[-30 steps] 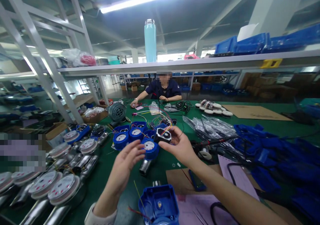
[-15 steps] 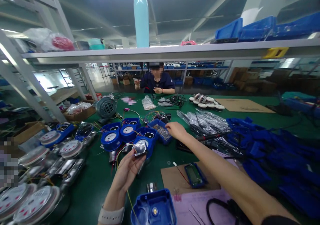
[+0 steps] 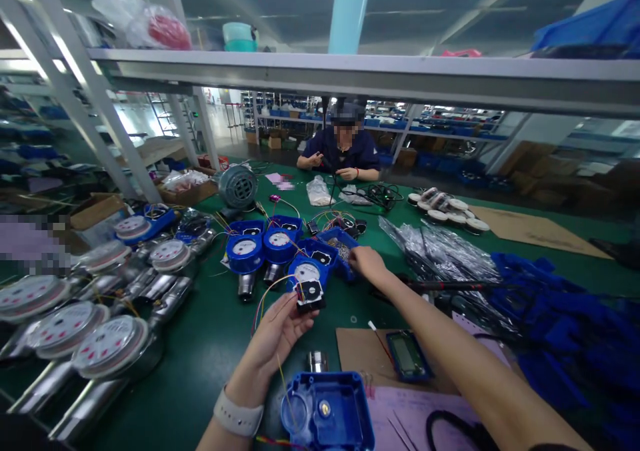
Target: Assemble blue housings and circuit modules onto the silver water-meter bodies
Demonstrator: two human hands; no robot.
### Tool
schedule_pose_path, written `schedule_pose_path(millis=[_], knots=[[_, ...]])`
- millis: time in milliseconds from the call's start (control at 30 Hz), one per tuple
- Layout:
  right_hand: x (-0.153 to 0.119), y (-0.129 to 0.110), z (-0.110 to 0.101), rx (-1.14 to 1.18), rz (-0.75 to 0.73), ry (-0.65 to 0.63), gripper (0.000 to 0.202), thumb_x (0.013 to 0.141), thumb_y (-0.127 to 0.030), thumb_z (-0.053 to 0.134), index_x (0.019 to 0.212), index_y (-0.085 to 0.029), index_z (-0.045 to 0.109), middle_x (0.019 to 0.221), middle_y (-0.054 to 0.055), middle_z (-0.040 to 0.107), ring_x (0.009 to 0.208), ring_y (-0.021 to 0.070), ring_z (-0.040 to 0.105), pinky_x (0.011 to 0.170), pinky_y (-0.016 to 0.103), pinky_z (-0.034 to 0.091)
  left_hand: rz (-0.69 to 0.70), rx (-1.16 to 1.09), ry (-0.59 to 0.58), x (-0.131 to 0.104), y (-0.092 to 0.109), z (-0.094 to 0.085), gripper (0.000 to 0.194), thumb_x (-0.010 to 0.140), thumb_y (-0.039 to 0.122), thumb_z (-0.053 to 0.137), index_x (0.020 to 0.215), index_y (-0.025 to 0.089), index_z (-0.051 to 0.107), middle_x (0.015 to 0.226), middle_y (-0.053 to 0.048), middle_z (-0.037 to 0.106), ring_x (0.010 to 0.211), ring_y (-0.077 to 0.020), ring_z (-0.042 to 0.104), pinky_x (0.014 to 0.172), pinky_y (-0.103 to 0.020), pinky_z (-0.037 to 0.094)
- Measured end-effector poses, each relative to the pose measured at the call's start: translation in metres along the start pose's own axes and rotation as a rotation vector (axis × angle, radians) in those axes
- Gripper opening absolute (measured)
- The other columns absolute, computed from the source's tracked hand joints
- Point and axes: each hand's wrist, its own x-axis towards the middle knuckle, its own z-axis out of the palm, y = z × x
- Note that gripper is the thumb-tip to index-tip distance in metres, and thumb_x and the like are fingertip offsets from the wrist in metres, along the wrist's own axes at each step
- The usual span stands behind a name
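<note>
The left hand (image 3: 280,331) is pinching a small black module (image 3: 309,295) with coloured wires (image 3: 265,297) trailing from it, fingers closed on it above the green table (image 3: 210,344). The right hand (image 3: 367,264) is reaching into a blue tray of small parts (image 3: 340,245), fingers curled down; whether it is gripping anything cannot be told. Blue-cased meters (image 3: 245,254) are sitting just beyond, an open blue housing (image 3: 327,414) is lying nearest the body, and a co-worker (image 3: 343,154) is sitting across the table.

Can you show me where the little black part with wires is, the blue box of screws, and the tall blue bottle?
Black wired part (image 3: 311,295), head view, on its black front face.
Blue screw box (image 3: 342,245), head view, on its contents.
Blue bottle (image 3: 349,11), head view, on its body.
</note>
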Motion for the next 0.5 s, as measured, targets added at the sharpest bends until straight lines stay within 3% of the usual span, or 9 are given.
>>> schedule_pose_path(millis=[300, 400, 500], knots=[[0.001, 0.007, -0.003, 0.375, 0.033, 0.193, 0.020, 0.090, -0.029, 0.053, 0.101, -0.014, 0.059, 0.101, 0.005, 0.062, 0.094, 0.0180, 0.060, 0.086, 0.040, 0.049, -0.005, -0.059, -0.013, -0.003, 0.002, 0.007, 0.012, 0.081, 0.019, 0.062, 0.091, 0.012, 0.059, 0.081, -0.010, 0.071, 0.072, -0.0173, 0.070, 0.061, -0.021, 0.055], [0.000, 0.004, -0.004, 0.568, 0.056, 0.177, 0.018, 0.090, -0.026, 0.053, 0.101, -0.014, 0.060, 0.104, 0.006, 0.063, 0.095, 0.0177, 0.060, 0.085, 0.040, 0.050, -0.018, -0.066, -0.008, -0.001, 0.002, 0.008, 0.011, 0.083, 0.018, 0.059, 0.092, 0.011, 0.058, 0.080, -0.010, 0.070, 0.070, -0.0162, 0.069, 0.060, -0.020, 0.055], [-0.014, -0.005, -0.009, 0.796, 0.059, 0.073, 0.018, 0.091, -0.019, 0.051, 0.104, -0.011, 0.060, 0.095, 0.006, 0.066, 0.079, 0.0143, 0.064, 0.079, 0.036, 0.053, -0.017, -0.080, 0.004, -0.001, 0.002, 0.010, 0.010, 0.086, 0.016, 0.055, 0.094, 0.010, 0.057, 0.080, -0.011, 0.070, 0.070, -0.0160, 0.069, 0.060, -0.019, 0.055]])
